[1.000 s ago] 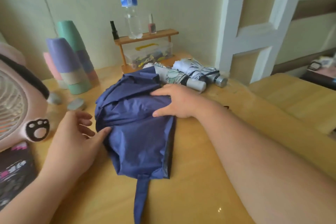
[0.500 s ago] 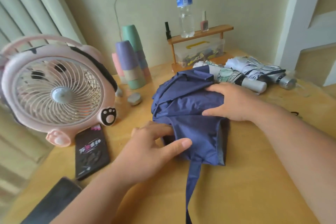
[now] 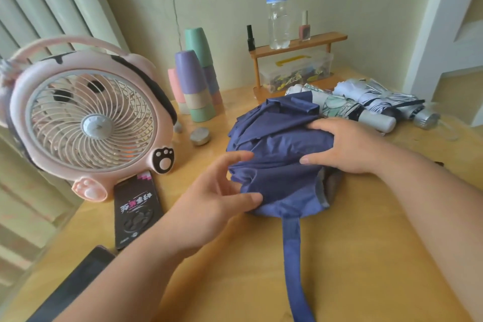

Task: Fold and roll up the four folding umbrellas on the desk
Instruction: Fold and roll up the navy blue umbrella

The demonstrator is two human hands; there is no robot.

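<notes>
Head view: a dark navy fabric folding umbrella [image 3: 282, 154] is lying loosely bunched mid-desk, nearer the far edge of the light wooden desk [image 3: 366, 243]. Its flat navy closing strap [image 3: 295, 256] is trailed toward the near edge.

The right hand [image 3: 347, 146] is laid on top of the canopy, fingers near straight, thumb splayed, pressing down; nothing is pinched. The left hand [image 3: 209, 206] is at the canopy's left side, fingers spread wide, index and thumb tips touching cloth.

2 rolled umbrellas, 1 green-patterned with a grey handle [image 3: 339, 108] and 1 pale white with a silver handle [image 3: 379, 97], are parked toward the far right corner. A 4th is not made out.

Step judged: pleats being gathered before rolling.
- Bundle should be pinned by the right hand throughout.
- Loose panels should be smoothed 1 way round the shaft by the left.
- Strap is best left outside the roll so it ends on top.
- Likely risk: cloth springing open if pressure is lifted.
</notes>
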